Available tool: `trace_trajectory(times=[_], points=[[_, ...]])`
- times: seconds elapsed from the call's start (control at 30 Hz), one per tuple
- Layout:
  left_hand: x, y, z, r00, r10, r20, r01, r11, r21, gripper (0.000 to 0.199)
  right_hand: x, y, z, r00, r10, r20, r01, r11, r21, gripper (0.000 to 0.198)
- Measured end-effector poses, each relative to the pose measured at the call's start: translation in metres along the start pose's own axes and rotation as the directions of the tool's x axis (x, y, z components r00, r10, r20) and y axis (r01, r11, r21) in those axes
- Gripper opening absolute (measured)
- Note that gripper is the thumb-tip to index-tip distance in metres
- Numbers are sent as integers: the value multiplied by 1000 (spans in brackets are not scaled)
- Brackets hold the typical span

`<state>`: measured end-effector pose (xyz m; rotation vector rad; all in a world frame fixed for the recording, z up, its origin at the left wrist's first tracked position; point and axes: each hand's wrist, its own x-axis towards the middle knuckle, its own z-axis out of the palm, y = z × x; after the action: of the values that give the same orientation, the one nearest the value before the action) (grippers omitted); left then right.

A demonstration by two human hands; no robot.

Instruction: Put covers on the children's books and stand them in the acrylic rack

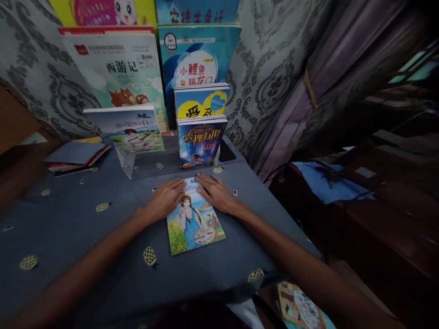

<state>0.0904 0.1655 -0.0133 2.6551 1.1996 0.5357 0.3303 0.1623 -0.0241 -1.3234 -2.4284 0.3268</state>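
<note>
Your forearms over desk; left hand, right hand palm-down on unracked paperback, no pinch visible; several books racked, far edge.

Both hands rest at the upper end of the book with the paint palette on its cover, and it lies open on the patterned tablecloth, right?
Not open: the book is closed, face up, as the head view shows. The rest holds.
</note>
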Motion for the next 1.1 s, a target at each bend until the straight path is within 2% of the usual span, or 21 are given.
trace_trajectory(times=[0.1, 0.23, 0.5, 0.77, 1.1], points=[[18, 2, 9, 997, 73, 21, -72, 996, -47, 38, 0, 2, 2, 1000, -5, -8, 5, 1000, 8, 50], [33, 1, 16, 991, 135, -6, -135, 982, -135, 40, -2, 6, 4, 1000, -13, -24, 13, 1000, 20, 51], [32, -1, 19, 987, 160, -24, -162, 978, -130, 41, -8, 8, 1, 1000, -1, -4, 1, 1000, 19, 52], [34, 5, 13, 987, 136, 90, -128, 988, -91, 44, -19, 3, 0, 999, 29, -18, -29, 999, -23, 53], [37, 6, 9, 964, 173, 200, -188, 980, 58, 46, -39, 2, 2, 996, -60, -65, 57, 997, -50, 48]])
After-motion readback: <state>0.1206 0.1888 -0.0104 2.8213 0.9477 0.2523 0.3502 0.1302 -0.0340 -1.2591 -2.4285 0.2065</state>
